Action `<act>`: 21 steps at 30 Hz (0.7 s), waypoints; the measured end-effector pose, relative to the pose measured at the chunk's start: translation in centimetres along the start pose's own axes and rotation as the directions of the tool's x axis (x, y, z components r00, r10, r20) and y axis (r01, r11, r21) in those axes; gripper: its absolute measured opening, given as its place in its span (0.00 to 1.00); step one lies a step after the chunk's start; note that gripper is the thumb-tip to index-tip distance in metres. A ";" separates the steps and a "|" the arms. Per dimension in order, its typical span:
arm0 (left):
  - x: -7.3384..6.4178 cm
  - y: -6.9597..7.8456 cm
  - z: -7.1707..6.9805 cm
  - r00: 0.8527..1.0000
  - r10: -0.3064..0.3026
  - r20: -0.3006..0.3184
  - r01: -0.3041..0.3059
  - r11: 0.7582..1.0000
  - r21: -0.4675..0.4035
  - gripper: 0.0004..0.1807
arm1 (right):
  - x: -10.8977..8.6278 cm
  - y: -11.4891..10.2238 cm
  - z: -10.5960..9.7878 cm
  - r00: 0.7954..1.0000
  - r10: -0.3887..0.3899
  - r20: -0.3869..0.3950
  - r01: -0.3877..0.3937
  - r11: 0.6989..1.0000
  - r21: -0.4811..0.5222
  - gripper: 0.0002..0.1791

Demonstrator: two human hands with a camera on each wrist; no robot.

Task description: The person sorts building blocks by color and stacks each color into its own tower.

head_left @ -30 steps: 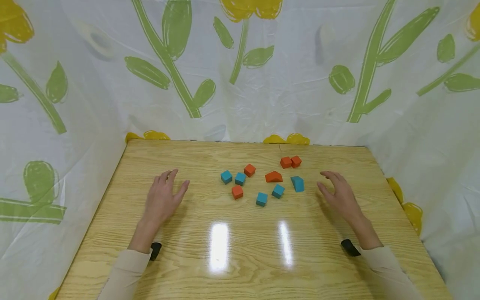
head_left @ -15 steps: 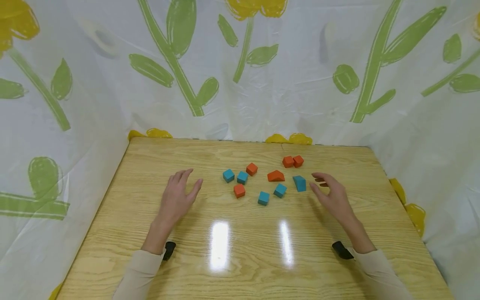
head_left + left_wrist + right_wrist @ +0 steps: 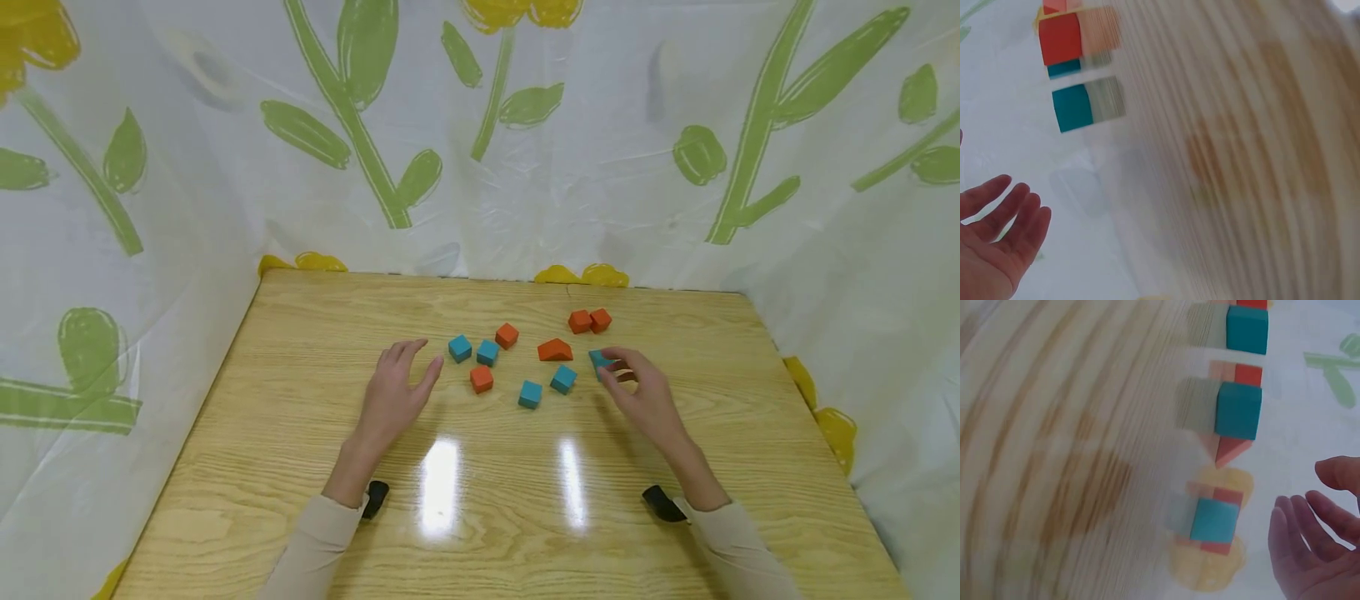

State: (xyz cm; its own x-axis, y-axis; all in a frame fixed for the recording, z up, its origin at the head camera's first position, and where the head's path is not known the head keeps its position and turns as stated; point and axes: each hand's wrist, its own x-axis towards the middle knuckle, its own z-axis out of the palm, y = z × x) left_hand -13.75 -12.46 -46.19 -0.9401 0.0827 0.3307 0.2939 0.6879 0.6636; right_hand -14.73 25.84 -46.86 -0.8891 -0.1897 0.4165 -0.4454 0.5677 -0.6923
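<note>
My left hand [image 3: 392, 398] hovers over the table left of the blocks, thumb and fingers spread apart, holding nothing. Nearest to it are a blue cube [image 3: 460, 348] and a red cube [image 3: 482, 379]. On the right, my right hand [image 3: 647, 398] hangs beside a blue wedge-like block [image 3: 597, 358], its fingertips partly covering that block in the head view. The right wrist view has the same blue block [image 3: 1215, 520] with a gap between it and the loosely bent fingers [image 3: 1300, 528]. A red roof-shaped block [image 3: 555, 350] lies just left of it.
More blue cubes [image 3: 530, 394] and red cubes [image 3: 507, 336] lie around the middle of the wooden table [image 3: 247, 500]. Two red cubes [image 3: 580, 322] sit close together near the back edge. A white flower-printed curtain [image 3: 225, 167] encloses the back and sides.
My left hand has moved right toward the cubes. My right hand has moved left, from beside the blue wedge-like block to partly over it in the head view. The blocks keep their arrangement.
</note>
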 end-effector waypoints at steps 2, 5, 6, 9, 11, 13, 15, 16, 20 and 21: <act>0.1 0.4 0.5 1.000 0.018 -0.007 -0.018 1.000 -0.014 0.25 | 0.0 -0.2 0.3 1.000 -0.003 0.004 0.003 1.000 0.020 0.17; 0.1 1.1 1.2 0.998 0.052 -0.019 -0.052 0.998 -0.040 0.23 | 0.1 -0.6 0.9 1.000 -0.016 0.003 0.015 0.999 0.044 0.16; 0.1 1.4 1.4 0.998 0.060 -0.022 -0.061 0.997 -0.051 0.23 | 0.1 -0.7 1.0 1.000 -0.023 0.002 0.022 0.998 0.051 0.16; 0.2 1.9 2.1 0.995 0.095 -0.030 -0.098 0.991 -0.088 0.22 | 0.1 -1.1 1.6 0.999 -0.046 0.000 0.046 0.997 0.058 0.16; 0.3 2.3 2.4 0.994 0.109 -0.025 -0.111 0.988 -0.109 0.22 | 0.1 -1.5 1.9 0.999 -0.052 0.007 0.051 0.997 0.064 0.16; 0.3 2.6 2.9 0.992 0.123 -0.021 -0.125 0.985 -0.122 0.21 | 0.1 -1.8 2.2 0.998 -0.058 0.012 0.057 0.996 0.068 0.16; 0.2 2.9 3.4 0.992 0.123 -0.004 -0.122 0.983 -0.136 0.21 | 0.1 -2.0 2.6 0.998 -0.059 0.022 0.058 0.996 0.070 0.16; 0.2 3.0 3.6 0.992 0.127 0.002 -0.125 0.982 -0.143 0.21 | 0.1 -2.2 2.8 0.998 -0.056 0.028 0.054 0.996 0.074 0.16; 0.2 3.6 4.8 0.989 0.150 0.017 -0.145 0.976 -0.163 0.19 | 0.0 -2.5 3.4 0.997 -0.049 0.052 0.045 0.996 0.082 0.16; 0.2 3.8 5.1 0.987 0.160 0.016 -0.156 0.974 -0.162 0.18 | 0.0 -2.5 3.5 0.997 -0.043 0.060 0.037 0.995 0.089 0.15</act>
State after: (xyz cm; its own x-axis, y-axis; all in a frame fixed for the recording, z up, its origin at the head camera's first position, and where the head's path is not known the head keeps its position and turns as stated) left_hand -13.69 -6.20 -47.02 -0.8835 0.2035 0.4219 0.4606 0.5408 0.7038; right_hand -13.96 21.61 -47.20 -0.8739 -0.2612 0.4100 -0.4860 0.4865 -0.7260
